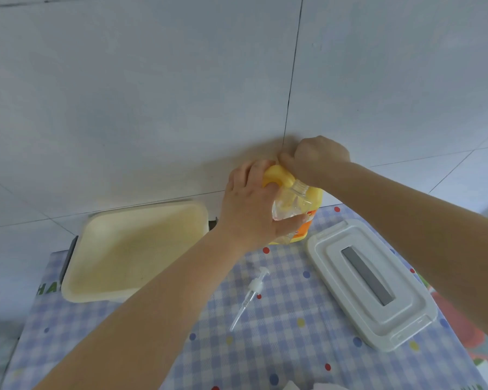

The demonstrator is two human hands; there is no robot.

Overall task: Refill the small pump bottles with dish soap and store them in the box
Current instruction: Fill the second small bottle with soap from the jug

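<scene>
A yellow dish soap jug [316, 201] with an orange label stands at the far edge of the table against the wall. My left hand [251, 209] holds a small clear bottle [290, 204], uncapped, in front of the jug, its open neck tilted up to the right. My right hand [319, 159] grips the top of the jug; the jug's cap is hidden under it. A white pump head [251, 294] with its clear tube lies loose on the checked tablecloth. The cream-coloured box [135, 249] sits open at the left.
The box's white lid [369, 280] with a grey handle lies on the table at the right. The blue checked tablecloth [279, 347] with coloured dots covers the table. A tiled wall rises right behind the jug. Something white peeks in at the bottom edge.
</scene>
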